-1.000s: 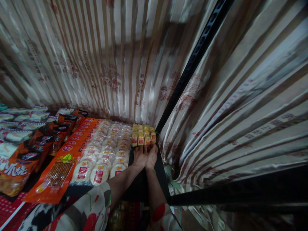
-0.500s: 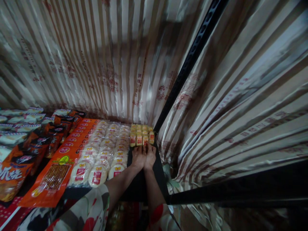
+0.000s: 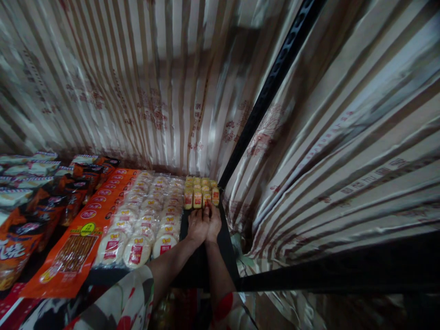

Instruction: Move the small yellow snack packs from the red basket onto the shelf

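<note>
My left hand point(image 3: 198, 227) and my right hand point(image 3: 214, 223) are side by side at the front of a block of small yellow snack packets point(image 3: 197, 199). Their fingertips meet at a small yellow snack packet point(image 3: 206, 199) in the front row, and the fingers of both hands are closed on it. Each packet bears a red label. Just left of my hands lie rows of clear-wrapped white round rice crackers point(image 3: 137, 251), also with red labels. Bare black shelf point(image 3: 225, 247) shows under and beside my right wrist.
Farther left come overlapping orange snack bags point(image 3: 74, 252), black-and-orange bags point(image 3: 20, 247) and white packets point(image 3: 20, 181). A slanting black perforated post point(image 3: 257, 105) rises at the shelf's right corner. Striped curtains point(image 3: 165, 78) hang behind, and a black rail point(image 3: 326, 266) runs right.
The view has shifted slightly, so the goods sit a little farther left. My hands stay at the yellow packets, with the fingers barely moved.
</note>
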